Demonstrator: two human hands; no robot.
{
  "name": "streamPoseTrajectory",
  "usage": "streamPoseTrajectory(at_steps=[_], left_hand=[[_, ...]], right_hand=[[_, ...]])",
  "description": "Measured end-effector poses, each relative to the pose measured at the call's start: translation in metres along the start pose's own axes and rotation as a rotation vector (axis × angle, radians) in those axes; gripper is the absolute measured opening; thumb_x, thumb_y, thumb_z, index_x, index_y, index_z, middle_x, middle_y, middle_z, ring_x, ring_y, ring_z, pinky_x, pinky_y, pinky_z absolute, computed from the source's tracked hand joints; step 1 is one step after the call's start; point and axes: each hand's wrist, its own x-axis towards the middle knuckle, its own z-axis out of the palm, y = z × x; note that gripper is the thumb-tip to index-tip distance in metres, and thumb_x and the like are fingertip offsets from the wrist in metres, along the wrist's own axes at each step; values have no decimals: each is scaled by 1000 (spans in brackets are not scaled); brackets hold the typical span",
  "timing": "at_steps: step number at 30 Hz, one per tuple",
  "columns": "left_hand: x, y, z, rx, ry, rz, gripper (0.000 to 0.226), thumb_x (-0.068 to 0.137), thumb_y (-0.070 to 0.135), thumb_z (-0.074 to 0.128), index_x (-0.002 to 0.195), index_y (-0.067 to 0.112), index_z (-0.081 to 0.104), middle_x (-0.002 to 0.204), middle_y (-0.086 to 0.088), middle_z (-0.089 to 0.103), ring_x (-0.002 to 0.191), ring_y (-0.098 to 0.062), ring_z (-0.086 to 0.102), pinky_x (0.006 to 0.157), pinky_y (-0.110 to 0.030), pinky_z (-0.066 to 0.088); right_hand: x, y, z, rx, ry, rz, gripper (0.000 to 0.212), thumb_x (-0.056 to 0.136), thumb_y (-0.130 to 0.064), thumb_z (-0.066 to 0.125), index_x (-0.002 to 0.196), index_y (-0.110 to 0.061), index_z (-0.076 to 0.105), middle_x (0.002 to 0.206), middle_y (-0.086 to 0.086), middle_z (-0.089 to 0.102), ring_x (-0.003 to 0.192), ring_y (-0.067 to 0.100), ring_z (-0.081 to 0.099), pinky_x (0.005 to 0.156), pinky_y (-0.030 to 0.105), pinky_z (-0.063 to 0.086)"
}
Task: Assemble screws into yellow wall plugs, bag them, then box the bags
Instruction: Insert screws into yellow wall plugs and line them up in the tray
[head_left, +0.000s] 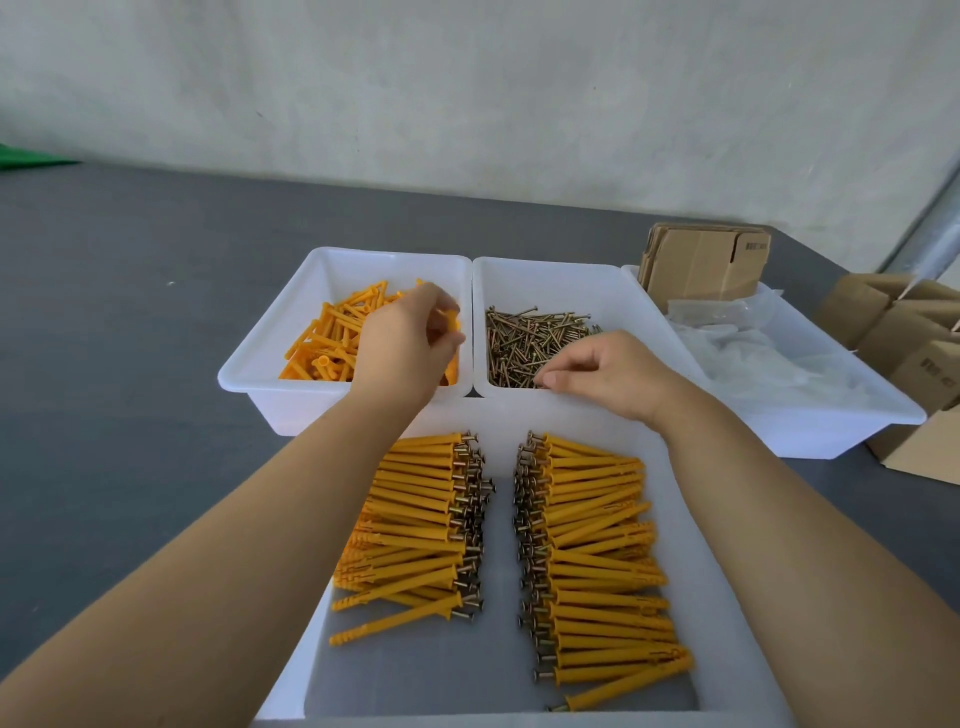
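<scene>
Loose yellow wall plugs (324, 340) fill the white bin (260, 358) at the back left. My left hand (408, 343) reaches into that bin, its fingers curled round a yellow plug (451, 318). Brass screws (524, 338) lie heaped in the middle white bin (571, 278). My right hand (602, 369) hovers over the near edge of the heap and pinches a screw at its fingertips. Two rows of assembled plugs with screws (415, 525) (597, 561) lie in the near white tray (737, 597), screw heads facing the middle.
A third white bin (831, 415) at the right holds clear plastic bags (769, 358) and flat cardboard boxes (701, 265). More cardboard boxes (898, 332) stand at the far right on the grey table (130, 312). A pale wall rises behind.
</scene>
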Motion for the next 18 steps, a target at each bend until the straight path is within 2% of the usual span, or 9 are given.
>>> streamPoseTrajectory(at_steps=[3, 5, 7, 8, 10, 12, 14, 18], left_hand=[[-3, 10, 0, -54, 125, 110, 26, 97, 17, 62, 122, 14, 68, 91, 1, 69, 80, -13, 62, 74, -30, 54], [-5, 15, -1, -86, 169, 191, 27, 99, 16, 56, 124, 15, 67, 93, -2, 69, 82, -18, 64, 72, -34, 54], [-6, 18, 1, -92, 165, 246, 27, 100, 14, 54, 123, 13, 68, 93, -5, 64, 79, -20, 60, 69, -33, 50], [-7, 19, 3, -78, 138, 260, 27, 100, 13, 55, 122, 12, 69, 92, -5, 61, 78, -18, 57, 68, -32, 47], [-9, 20, 8, -49, 58, 273, 25, 99, 13, 57, 119, 10, 72, 89, -2, 57, 76, -15, 51, 67, -30, 43], [-11, 20, 11, -30, 6, 282, 22, 97, 14, 61, 114, 8, 74, 85, -2, 60, 74, -14, 50, 66, -31, 44], [-12, 21, 13, -33, -10, 294, 19, 94, 15, 66, 107, 7, 76, 82, -6, 66, 71, -14, 53, 66, -31, 46], [-14, 20, 13, -33, -27, 291, 13, 90, 17, 71, 94, 6, 77, 77, -8, 68, 69, -21, 59, 63, -31, 47]], right_hand=[[2, -4, 7, 105, 249, -75, 15, 98, -18, 62, 91, -25, 73, 80, -7, 72, 75, 7, 69, 74, 25, 51], [3, -7, 7, 135, 391, -128, 20, 102, -17, 52, 98, -21, 72, 72, -12, 64, 59, 2, 60, 65, 23, 46], [2, -11, 6, 59, 463, -203, 22, 103, -19, 50, 106, -23, 72, 71, -23, 61, 62, 1, 54, 65, 22, 44], [2, -13, 6, 6, 472, -232, 22, 102, -20, 53, 108, -24, 73, 75, -26, 62, 69, 1, 56, 68, 24, 46], [1, -16, 8, -104, 476, -258, 20, 99, -22, 60, 109, -26, 76, 87, -18, 65, 81, 5, 58, 74, 28, 48], [1, -20, 10, -187, 480, -266, 19, 96, -24, 64, 110, -27, 77, 88, -8, 62, 80, 10, 56, 73, 30, 45], [1, -25, 13, -212, 455, -294, 20, 94, -21, 66, 111, -23, 77, 92, 0, 61, 84, 16, 57, 74, 34, 48], [-3, -34, 18, -217, 416, -383, 17, 92, -13, 69, 106, -16, 79, 92, 4, 64, 84, 20, 60, 74, 43, 52]])
